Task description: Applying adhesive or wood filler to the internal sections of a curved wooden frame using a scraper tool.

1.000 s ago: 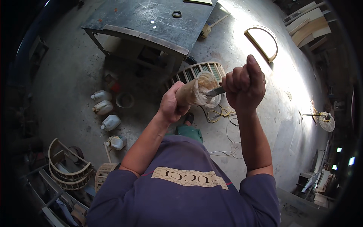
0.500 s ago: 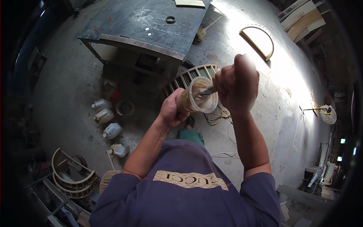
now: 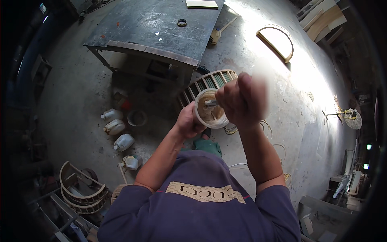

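Note:
In front of my chest, my left hand [image 3: 188,122] is wrapped round the side of a round translucent plastic tub [image 3: 197,115]. Its open mouth faces me, and thick beige paste [image 3: 209,115] coats the inside. My right hand [image 3: 238,101] is closed in a fist over the tub's right rim, around the handle of a tool. Only a short grey blade [image 3: 211,103] of that tool shows, dipping into the paste, so its exact kind is hidden. Part of the right hand is blurred.
Ahead stands a dark metal-topped table [image 3: 153,28]. Beyond the tub, a curved slatted wooden frame [image 3: 197,86] lies on the floor. Several plastic jugs [image 3: 123,142] and a bucket [image 3: 137,117] are at left. A half-round frame [image 3: 274,47] lies far right; a fan [image 3: 353,119] stands right.
The tub has tipped more upright, showing more of its inside. My right hand has moved left and slightly nearer me, with the blade now further left in the paste.

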Motion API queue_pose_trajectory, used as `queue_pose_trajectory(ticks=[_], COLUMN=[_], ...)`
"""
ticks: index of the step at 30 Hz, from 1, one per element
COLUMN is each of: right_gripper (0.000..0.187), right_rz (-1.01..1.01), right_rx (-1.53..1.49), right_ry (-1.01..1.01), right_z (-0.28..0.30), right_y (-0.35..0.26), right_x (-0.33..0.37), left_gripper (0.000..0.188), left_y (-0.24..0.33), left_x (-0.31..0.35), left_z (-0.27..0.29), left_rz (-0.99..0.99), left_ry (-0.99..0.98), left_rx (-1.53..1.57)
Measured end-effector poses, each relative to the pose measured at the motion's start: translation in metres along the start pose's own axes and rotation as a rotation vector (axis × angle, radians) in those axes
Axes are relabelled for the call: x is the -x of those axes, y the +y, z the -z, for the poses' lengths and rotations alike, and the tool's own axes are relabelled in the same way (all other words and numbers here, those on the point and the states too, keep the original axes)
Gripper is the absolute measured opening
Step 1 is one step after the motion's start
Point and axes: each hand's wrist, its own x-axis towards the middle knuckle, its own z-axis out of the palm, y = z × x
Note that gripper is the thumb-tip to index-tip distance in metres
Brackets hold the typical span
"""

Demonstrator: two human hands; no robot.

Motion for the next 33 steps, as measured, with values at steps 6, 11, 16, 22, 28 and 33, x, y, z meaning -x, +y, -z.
queue_pose_trajectory(ticks=[6, 11, 16, 22, 28, 33], right_gripper=[0.052, 0.048, 0.052, 0.047, 0.054, 0.050], right_rz=[-0.094, -0.019, -0.089, 0.062, -0.065, 0.042], right_rx=[-0.018, 0.062, -0.005, 0.110, -0.089, 0.302], right_ry=[-0.092, 0.008, -0.099, -0.003, -0.143, -0.043], right_z=[0.029, 0.006, 0.029, 0.019, 0.016, 0.019], right_y=[-0.007, 0.009, -0.003, 0.004, 0.002, 0.014], right_x=[0.015, -0.007, 0.015, -0.015, 0.018, 0.002], left_gripper=[0.038, 0.040, 0.041, 0.034, 0.045, 0.041], left_y=[0.025, 0.012, 0.029, 0.021, 0.041, 0.018], left_x=[0.010, 0.004, 0.011, -0.008, 0.018, 0.013], left_z=[0.018, 0.007, -0.013, 0.020, 0.014, 0.048], left_rz=[-0.070, 0.058, -0.011, 0.046, -0.160, 0.065], left_ry=[-0.029, -0.043, 0.250, -0.172, -0.098, -0.103], left_rx=[-0.019, 0.010, -0.002, -0.016, -0.108, -0.102])
